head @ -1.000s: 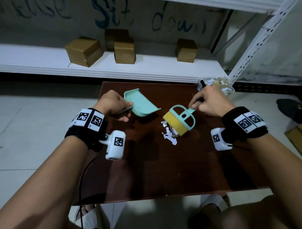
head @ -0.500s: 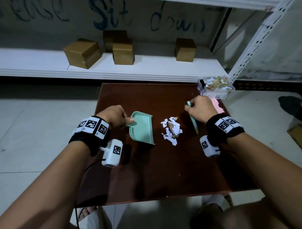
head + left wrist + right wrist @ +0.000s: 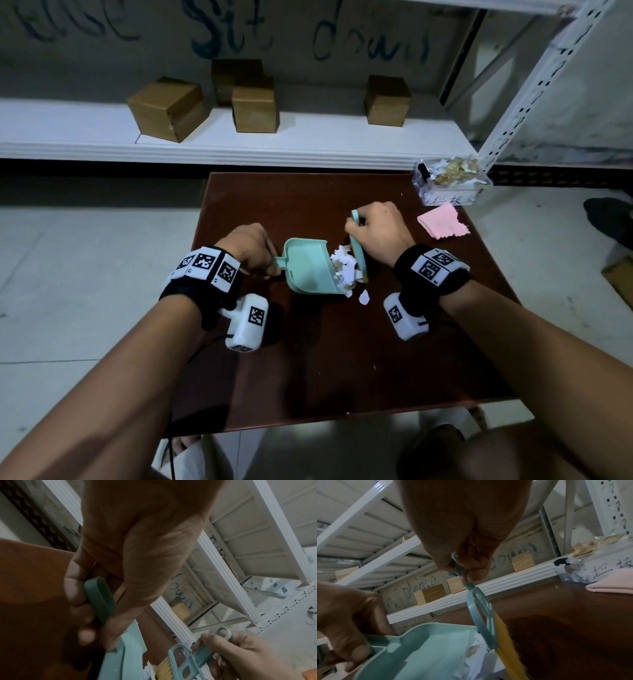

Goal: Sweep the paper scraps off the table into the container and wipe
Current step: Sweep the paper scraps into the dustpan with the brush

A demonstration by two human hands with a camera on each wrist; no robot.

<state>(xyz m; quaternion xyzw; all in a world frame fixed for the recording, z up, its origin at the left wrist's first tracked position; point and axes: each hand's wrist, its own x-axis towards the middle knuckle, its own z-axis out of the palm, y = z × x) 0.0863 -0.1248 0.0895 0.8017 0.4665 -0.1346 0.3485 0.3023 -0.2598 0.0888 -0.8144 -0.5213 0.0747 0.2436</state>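
Here the left hand has its fingers and thumb curled tight round the handle of the mint-green dustpan, which rests on the dark brown counter with its open mouth turned toward the right hand. The left wrist view shows the thumb pressed along the top of the handle and the fingers wrapped beneath it.

The right hand is closed on the thin handle of the small brush, pinching it between thumb and curled fingers; the handle's looped end sticks out above the fist. The brush stands just beside the dustpan's mouth, its yellow bristles angled down to the counter.

The paper scraps lie heaped at the dustpan's lip, between pan and bristles, some already on the pan's floor. A few loose pieces sit on the counter just off the pan's near corner.

Well beyond the dustpan, at the counter's far right corner, stands the clear container, already holding scraps. A folded pink cloth lies flat between that container and the right hand, touching neither.
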